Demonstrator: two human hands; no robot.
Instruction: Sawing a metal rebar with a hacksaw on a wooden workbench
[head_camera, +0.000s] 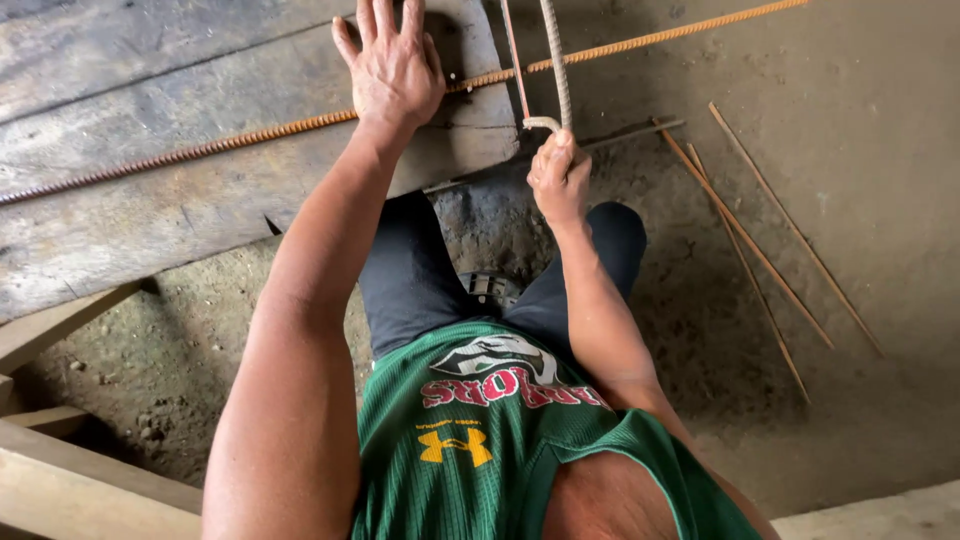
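Note:
A long rusty ribbed steel bar (200, 148) lies across a worn wooden bench top (150, 200). My left hand (390, 65) presses flat on the bar and the wood, fingers spread. My right hand (558, 175) is closed around the hooked end of a grey ribbed metal bending tool (556, 70) that rises toward the top edge of the view, just off the bench's corner. The long bar runs on past the tool to the upper right.
Several thin rusty rods (760, 255) lie on the dirt floor at the right. Pale timber pieces (60, 480) sit at the lower left, another plank (880, 515) at the lower right. My legs stand on the dirt below the bench edge.

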